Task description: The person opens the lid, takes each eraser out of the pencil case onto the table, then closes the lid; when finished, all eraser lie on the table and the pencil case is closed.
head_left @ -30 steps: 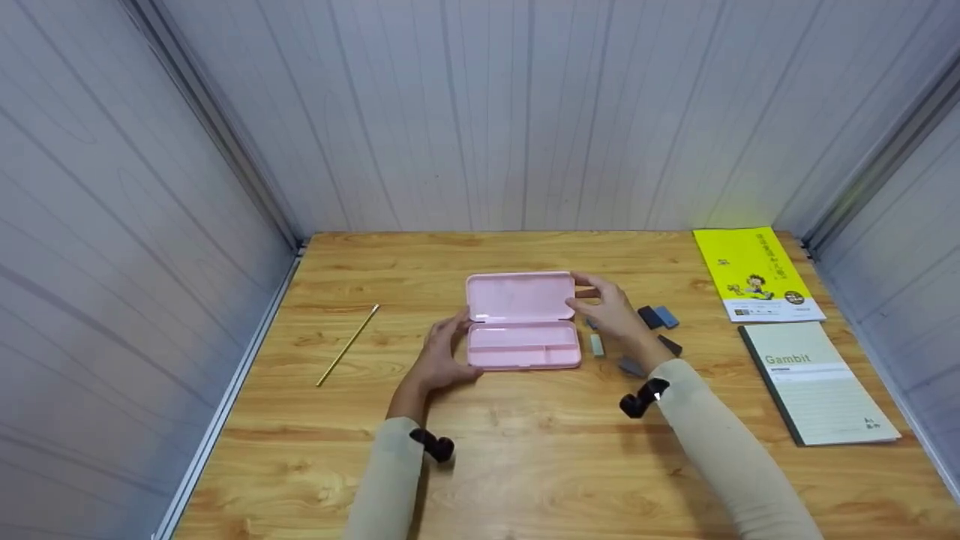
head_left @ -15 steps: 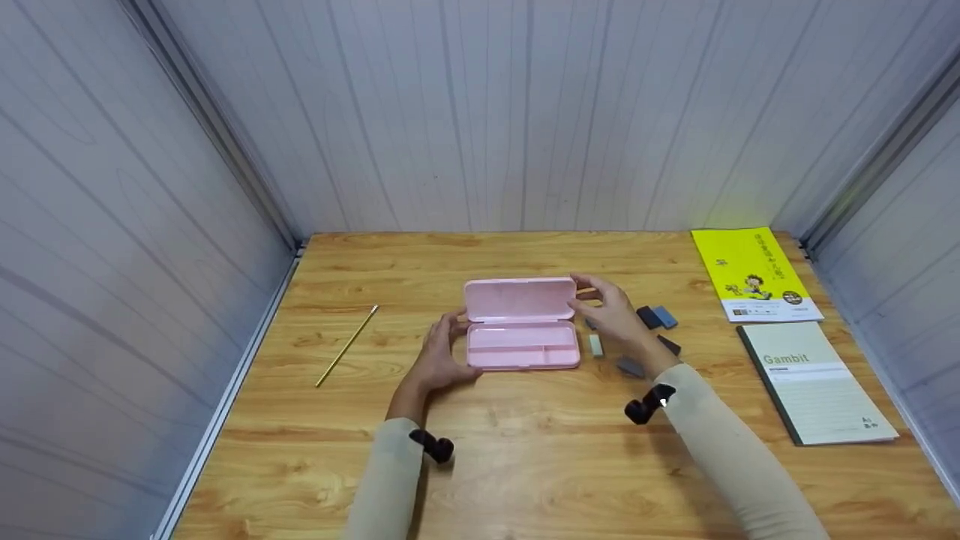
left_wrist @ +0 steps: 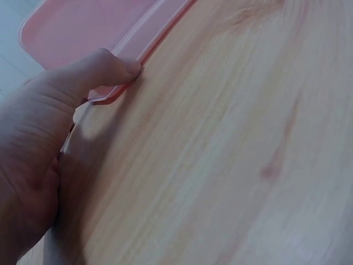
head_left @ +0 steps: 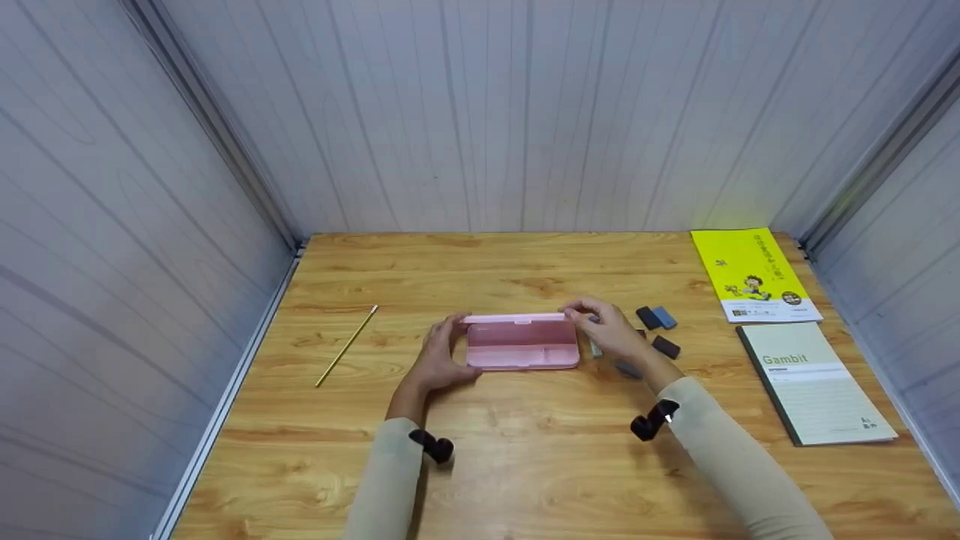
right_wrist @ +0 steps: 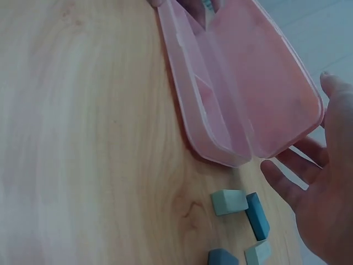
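A pink plastic pencil case [head_left: 523, 360] stands on the table, its lid [head_left: 495, 320] tilted up and forward over the divided tray. My left hand [head_left: 436, 360] grips the case's left end, thumb on the front corner and fingers at the back. In the left wrist view that thumb [left_wrist: 113, 67] presses the rim. At the right end, my right hand [head_left: 616, 334] holds the lid's corner between thumb and fingers. Seen from the right wrist, the fingers [right_wrist: 303, 160] reach behind the lid's edge. No loose item shows in the visible compartments.
Several small erasers [head_left: 666, 347] lie right of the case, partly under my right hand. A gold pencil [head_left: 346, 346] lies to the left. On the right are a yellow booklet [head_left: 750, 274] and a pale notebook [head_left: 817, 386]. Panel walls [head_left: 487, 120] border the table.
The lid has swung from upright, leaning back, to tilting forward over the tray. My right hand has moved slightly down and toward me with it; my left hand has stayed put.
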The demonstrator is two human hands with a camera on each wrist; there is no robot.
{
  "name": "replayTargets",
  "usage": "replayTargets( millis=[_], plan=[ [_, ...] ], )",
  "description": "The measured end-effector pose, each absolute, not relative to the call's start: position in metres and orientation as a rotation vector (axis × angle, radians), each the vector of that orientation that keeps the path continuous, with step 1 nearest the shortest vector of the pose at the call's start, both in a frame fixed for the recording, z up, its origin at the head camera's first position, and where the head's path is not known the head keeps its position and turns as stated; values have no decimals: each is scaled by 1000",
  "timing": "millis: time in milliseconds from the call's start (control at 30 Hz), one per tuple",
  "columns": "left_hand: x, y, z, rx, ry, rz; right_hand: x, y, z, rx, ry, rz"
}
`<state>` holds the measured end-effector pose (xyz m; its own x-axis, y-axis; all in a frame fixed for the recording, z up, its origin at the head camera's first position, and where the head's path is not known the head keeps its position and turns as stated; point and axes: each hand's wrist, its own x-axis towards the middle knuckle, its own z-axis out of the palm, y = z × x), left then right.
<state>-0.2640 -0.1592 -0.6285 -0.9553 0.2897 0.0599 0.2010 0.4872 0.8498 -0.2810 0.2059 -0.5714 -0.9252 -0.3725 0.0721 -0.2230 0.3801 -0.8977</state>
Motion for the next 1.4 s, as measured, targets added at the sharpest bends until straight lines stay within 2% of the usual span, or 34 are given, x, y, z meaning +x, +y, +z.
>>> replayTargets(
  millis=[533, 900, 1400],
  plan=[
    [-262, -160, -628, 419, 2599, 1462, -266, 199, -590, -694, 2513, -1297],
    [-264, -158, -631, 401, 2612, 1463, -264, 198, -592, -665, 2501, -1315],
    [-262, -156, -628, 362, 2604, 1452, -263, 200, -597, -759, 2564, -1257]
  ],
)
